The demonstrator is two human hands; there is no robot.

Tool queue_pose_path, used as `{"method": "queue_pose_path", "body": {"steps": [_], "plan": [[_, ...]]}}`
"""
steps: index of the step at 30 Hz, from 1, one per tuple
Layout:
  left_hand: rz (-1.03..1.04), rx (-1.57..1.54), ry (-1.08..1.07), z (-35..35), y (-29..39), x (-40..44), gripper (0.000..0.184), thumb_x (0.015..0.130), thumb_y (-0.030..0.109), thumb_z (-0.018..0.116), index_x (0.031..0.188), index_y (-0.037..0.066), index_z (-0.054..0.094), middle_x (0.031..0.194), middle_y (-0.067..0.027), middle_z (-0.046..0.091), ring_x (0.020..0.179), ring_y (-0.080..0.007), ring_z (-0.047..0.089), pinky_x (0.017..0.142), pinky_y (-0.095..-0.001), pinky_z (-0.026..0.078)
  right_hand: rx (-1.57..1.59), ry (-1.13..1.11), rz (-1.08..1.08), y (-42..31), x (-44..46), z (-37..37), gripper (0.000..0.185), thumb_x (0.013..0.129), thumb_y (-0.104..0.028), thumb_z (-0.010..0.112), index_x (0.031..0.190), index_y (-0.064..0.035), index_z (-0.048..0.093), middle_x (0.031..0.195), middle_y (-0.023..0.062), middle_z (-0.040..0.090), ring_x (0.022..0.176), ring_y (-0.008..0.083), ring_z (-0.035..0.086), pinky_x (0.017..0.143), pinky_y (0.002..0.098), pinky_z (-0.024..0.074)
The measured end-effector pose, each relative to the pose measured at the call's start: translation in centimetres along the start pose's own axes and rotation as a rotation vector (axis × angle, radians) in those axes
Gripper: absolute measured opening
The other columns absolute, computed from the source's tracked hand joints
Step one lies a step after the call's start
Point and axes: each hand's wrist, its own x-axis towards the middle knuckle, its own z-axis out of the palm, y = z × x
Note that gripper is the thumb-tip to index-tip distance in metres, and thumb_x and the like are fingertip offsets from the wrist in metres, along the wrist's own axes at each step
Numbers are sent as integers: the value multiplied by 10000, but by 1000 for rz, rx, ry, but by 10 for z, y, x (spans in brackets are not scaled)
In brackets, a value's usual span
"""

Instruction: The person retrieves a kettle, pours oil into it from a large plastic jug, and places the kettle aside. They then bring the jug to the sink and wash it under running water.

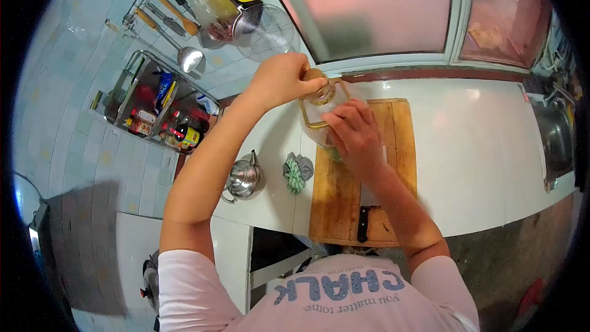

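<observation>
My left hand is closed on the round, light-brown lid at the mouth of a clear glass jar. My right hand rests against the jar's right side, its fingers bent around a gold-coloured frame or handle near the top. The jar stands at the far end of a wooden cutting board. What the jar holds is hard to make out; something green shows low on its side. A knife with a black handle lies on the board's near part, its blade partly behind my right forearm.
Left of the board are a green and grey cloth and a steel kettle. Bottles stand in a wall rack; a ladle and strainers hang above. A sink lies far right, beyond the white counter.
</observation>
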Motion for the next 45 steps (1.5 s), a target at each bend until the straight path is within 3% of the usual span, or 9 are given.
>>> {"method": "queue_pose_path", "body": {"steps": [11, 15, 17, 19, 25, 29, 34, 38, 45], "plan": [[-325, 404, -86, 2, 22, 17, 487, 832, 484, 486, 716, 32, 623, 668, -145, 605, 642, -326, 596, 590, -395, 470, -61, -51, -25, 6, 2, 0, 303, 662, -39, 660, 954, -81, 593, 938, 51, 551, 965, 260, 510, 871, 392, 419], [8, -24, 25, -19, 6, 4, 258, 826, 277, 573, 956, 57, 606, 905, -129, 604, 830, -293, 584, 715, -365, 468, -59, -45, -27, 9, 1, 2, 293, 667, -52, 663, 949, -85, 595, 924, 49, 552, 950, 259, 514, 873, 389, 418], [361, -300, -19, -11, -13, 1, 286, 794, 161, 621, 1062, 74, 570, 1025, -117, 576, 924, -276, 557, 777, -349, 454, -58, -46, -30, 9, 2, 1, 279, 672, -58, 660, 940, -84, 588, 916, 47, 547, 948, 256, 513, 867, 389, 417], [358, -229, -63, -5, -14, -3, 360, 753, 96, 651, 1098, 75, 551, 1075, -108, 556, 965, -258, 536, 809, -340, 439, -61, -47, -38, 8, 4, 2, 256, 682, -70, 654, 925, -79, 574, 907, 44, 537, 950, 250, 511, 855, 386, 415], [-79, -240, -77, -16, 5, 1, 316, 762, 136, 650, 1055, 66, 553, 955, -103, 577, 879, -228, 562, 779, -324, 450, -51, -40, -55, 10, 3, 3, 269, 701, -110, 659, 954, -80, 573, 914, 52, 551, 933, 264, 520, 863, 406, 409], [-148, -741, -23, -18, -1, -1, 258, 774, 158, 644, 990, 49, 556, 836, -101, 570, 789, -213, 565, 714, -314, 454, 155, -9, 136, 4, 10, -4, 261, 763, -165, 635, 989, -58, 559, 950, 82, 573, 934, 256, 535, 866, 391, 404], [220, -371, 92, -25, 34, -25, 367, 757, 120, 649, 1094, 37, 530, 968, -77, 565, 860, -216, 550, 769, -306, 449, 781, 77, 568, 3, 32, -20, 222, 879, -223, 538, 957, -16, 553, 846, 95, 610, 814, 198, 582, 740, 308, 440], [418, -154, 189, -21, 52, -39, 425, 710, 53, 651, 1111, 39, 512, 1010, -88, 550, 921, -221, 527, 805, -330, 429, 744, 21, 594, 9, 33, -22, 244, 905, -241, 510, 862, -8, 566, 715, 36, 575, 671, 139, 536, 613, 260, 420], [143, -854, -134, -11, 39, -68, 468, 776, 134, 635, 1196, 13, 469, 992, -34, 525, 883, -127, 471, 819, -273, 400, 1213, 41, 936, -9, 38, -41, 206, 911, -170, 504, 760, -35, 546, 638, -44, 432, 546, 32, 341, 513, 197, 298]]}}
